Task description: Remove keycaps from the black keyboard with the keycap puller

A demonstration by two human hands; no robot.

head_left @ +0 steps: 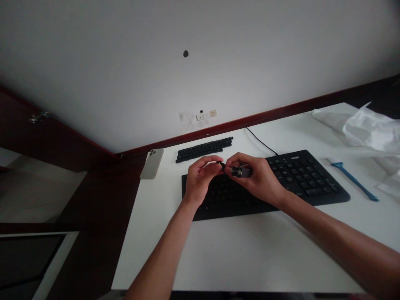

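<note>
Above the black keyboard [308,173], my two hands meet. The thumb and fingers of my left hand [201,177] are pinched on a small black piece [221,165] that looks like a keycap. My right hand [258,175] is closed round a short dark grey tool [242,171] with a metal-looking end, and its fingertips also touch the small piece. I cannot make out the tool's exact kind. Behind the keyboard, several loose black keycaps [203,149] lie in rows. My hands and arms hide part of the keyboard's left and middle.
A phone [152,164] lies face down at the table's left edge. To the right are a blue brush [354,181] and crumpled white plastic bag [368,129]. The keyboard's cable [261,141] runs back towards the wall. The white table [237,254] ends near my body.
</note>
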